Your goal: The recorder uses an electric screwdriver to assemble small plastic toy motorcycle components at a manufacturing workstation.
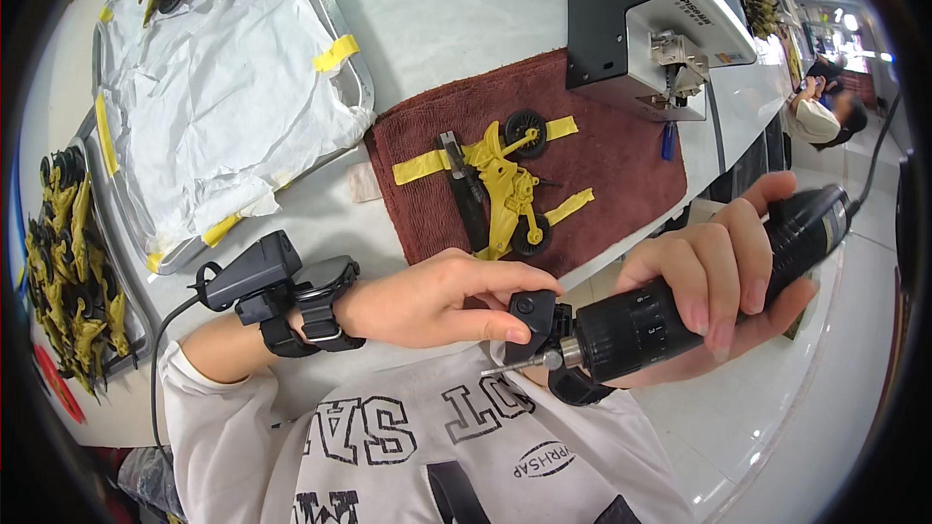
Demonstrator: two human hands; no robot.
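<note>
One head-worn fisheye view looks steeply down, close over the white workbench [456, 9] and the wearer's lap.

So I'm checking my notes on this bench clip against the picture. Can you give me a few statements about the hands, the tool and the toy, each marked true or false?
1. The right hand grips a black rotary power tool. True.
2. The left hand rests on the yellow toy motorcycle. False: it is at the tool's front end, and the toy lies apart on the cloth.
3. The toy lies on a dark red cloth. True.
4. The tray with white paper is right of the cloth. False: it is on the left.
5. The left wrist is bare. False: it wears a black strapped device.
</note>
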